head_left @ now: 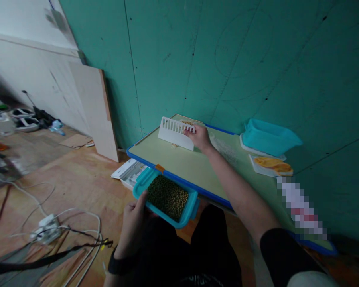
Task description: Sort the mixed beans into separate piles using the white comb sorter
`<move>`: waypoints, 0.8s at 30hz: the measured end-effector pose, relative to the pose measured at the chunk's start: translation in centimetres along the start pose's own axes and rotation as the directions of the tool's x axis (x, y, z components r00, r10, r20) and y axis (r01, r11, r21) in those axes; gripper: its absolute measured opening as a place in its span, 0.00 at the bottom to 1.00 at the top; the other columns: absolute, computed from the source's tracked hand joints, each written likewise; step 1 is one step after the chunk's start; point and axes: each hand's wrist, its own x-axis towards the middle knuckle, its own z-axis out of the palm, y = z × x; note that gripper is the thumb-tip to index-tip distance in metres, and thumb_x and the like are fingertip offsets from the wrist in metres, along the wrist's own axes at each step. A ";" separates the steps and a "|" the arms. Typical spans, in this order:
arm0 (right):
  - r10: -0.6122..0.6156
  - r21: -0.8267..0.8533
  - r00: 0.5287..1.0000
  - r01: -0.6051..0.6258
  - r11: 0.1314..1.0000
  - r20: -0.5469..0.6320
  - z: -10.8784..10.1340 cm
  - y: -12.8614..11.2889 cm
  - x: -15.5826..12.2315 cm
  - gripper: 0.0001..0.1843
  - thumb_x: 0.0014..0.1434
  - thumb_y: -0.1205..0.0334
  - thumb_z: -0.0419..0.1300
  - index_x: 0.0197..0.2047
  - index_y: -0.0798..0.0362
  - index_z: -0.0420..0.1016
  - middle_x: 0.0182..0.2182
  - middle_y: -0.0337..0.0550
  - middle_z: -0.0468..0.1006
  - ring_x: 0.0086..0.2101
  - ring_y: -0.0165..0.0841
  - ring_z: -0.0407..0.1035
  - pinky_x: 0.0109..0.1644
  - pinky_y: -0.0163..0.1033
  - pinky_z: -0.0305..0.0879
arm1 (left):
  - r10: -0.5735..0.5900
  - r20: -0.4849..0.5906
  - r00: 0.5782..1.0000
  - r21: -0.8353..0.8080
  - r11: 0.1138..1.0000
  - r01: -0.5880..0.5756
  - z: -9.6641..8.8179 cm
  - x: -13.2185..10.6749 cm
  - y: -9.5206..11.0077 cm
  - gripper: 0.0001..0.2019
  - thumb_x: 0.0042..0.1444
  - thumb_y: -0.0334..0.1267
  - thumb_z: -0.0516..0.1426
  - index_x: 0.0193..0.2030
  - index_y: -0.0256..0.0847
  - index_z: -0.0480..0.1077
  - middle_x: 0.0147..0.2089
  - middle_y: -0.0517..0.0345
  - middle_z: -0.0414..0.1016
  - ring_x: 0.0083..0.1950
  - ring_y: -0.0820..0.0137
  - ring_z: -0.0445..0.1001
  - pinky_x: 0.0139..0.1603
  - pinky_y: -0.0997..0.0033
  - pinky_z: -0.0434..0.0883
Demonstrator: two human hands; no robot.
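My left hand (134, 217) grips the near left side of a teal plastic container (184, 223), thumb over its rim, below the table's front edge. Dark green beans (160, 193) and yellow soybeans (178, 199) fill it. With my right hand (200, 137) I pinch the right end of a white slotted scraper (176, 137), held on its long edge on the pale table top (167, 157). Behind the scraper lies a small pile of soybeans (187, 122); a few more soybeans (174, 145) lie at its near side. The fingertips of my left hand are hidden beneath the container.
A teal bin (269, 137) and a folded orange cloth (273, 164) stand at the table's right, by the green wall (173, 59). Clear bits (224, 147) lie near my right forearm. An open white box (130, 173) is under the left edge; cables and a power strip (48, 229) cover the floor.
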 end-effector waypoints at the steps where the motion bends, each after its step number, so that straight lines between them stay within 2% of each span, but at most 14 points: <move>1: -0.001 0.005 1.000 0.001 1.000 0.000 0.1 0.0 0.0 0.10 0.52 0.57 0.70 0.29 0.55 0.77 0.25 0.41 0.77 0.28 0.34 0.68 0.33 0.38 0.62 | 0.002 -0.003 1.000 -0.003 1.000 -0.002 0.1 0.0 0.1 0.31 0.43 0.67 0.65 0.10 0.41 0.68 0.11 0.60 0.62 0.15 0.73 0.60 0.19 0.71 0.63; 5: 0.000 0.027 1.000 0.000 1.000 0.003 0.2 0.0 -0.1 0.12 0.51 0.55 0.70 0.28 0.54 0.77 0.24 0.40 0.77 0.27 0.33 0.67 0.32 0.38 0.62 | -0.015 0.019 1.000 -0.070 0.997 0.016 0.5 -0.4 0.7 0.29 0.43 0.65 0.67 0.12 0.40 0.69 0.13 0.58 0.67 0.16 0.72 0.63 0.19 0.71 0.63; 8: 0.015 0.052 1.000 -0.015 0.999 0.005 0.2 0.3 -0.1 0.12 0.51 0.53 0.70 0.28 0.53 0.77 0.25 0.41 0.78 0.28 0.33 0.67 0.32 0.37 0.63 | -0.018 -0.009 1.000 -0.069 0.997 0.018 0.7 -0.8 1.1 0.28 0.44 0.63 0.67 0.13 0.40 0.69 0.13 0.57 0.69 0.16 0.71 0.66 0.19 0.72 0.63; 10: 0.023 0.059 1.000 -0.023 0.998 0.006 0.2 0.4 -0.1 0.13 0.51 0.53 0.70 0.29 0.54 0.78 0.25 0.41 0.78 0.28 0.34 0.68 0.32 0.37 0.63 | -0.019 0.011 1.000 -0.074 0.997 0.019 0.6 -0.9 1.2 0.28 0.45 0.62 0.68 0.13 0.40 0.70 0.14 0.56 0.69 0.17 0.71 0.67 0.19 0.72 0.64; 16: 0.035 0.114 0.998 -0.040 0.993 0.048 0.4 0.3 -0.1 0.12 0.51 0.54 0.70 0.29 0.55 0.78 0.26 0.41 0.78 0.29 0.33 0.69 0.34 0.37 0.65 | -0.027 0.052 0.998 -0.142 0.989 0.034 0.5 -0.6 1.1 0.27 0.43 0.61 0.69 0.13 0.40 0.70 0.13 0.59 0.68 0.15 0.74 0.63 0.18 0.72 0.65; 20: 0.053 0.155 0.997 -0.062 0.986 0.062 0.4 0.1 -0.2 0.14 0.50 0.53 0.71 0.29 0.55 0.78 0.25 0.41 0.78 0.29 0.34 0.69 0.33 0.37 0.65 | -0.032 0.051 0.998 -0.121 0.992 0.038 0.5 -0.8 1.2 0.28 0.43 0.61 0.69 0.13 0.40 0.69 0.13 0.58 0.68 0.15 0.75 0.62 0.16 0.73 0.61; 24: 0.060 0.177 0.995 -0.072 0.982 0.075 0.3 -0.1 -0.3 0.16 0.48 0.50 0.72 0.28 0.55 0.78 0.24 0.40 0.77 0.28 0.33 0.68 0.31 0.36 0.63 | -0.020 0.054 0.998 -0.132 0.991 0.027 0.6 -0.8 1.4 0.27 0.40 0.62 0.70 0.14 0.39 0.70 0.14 0.57 0.69 0.17 0.72 0.67 0.19 0.71 0.68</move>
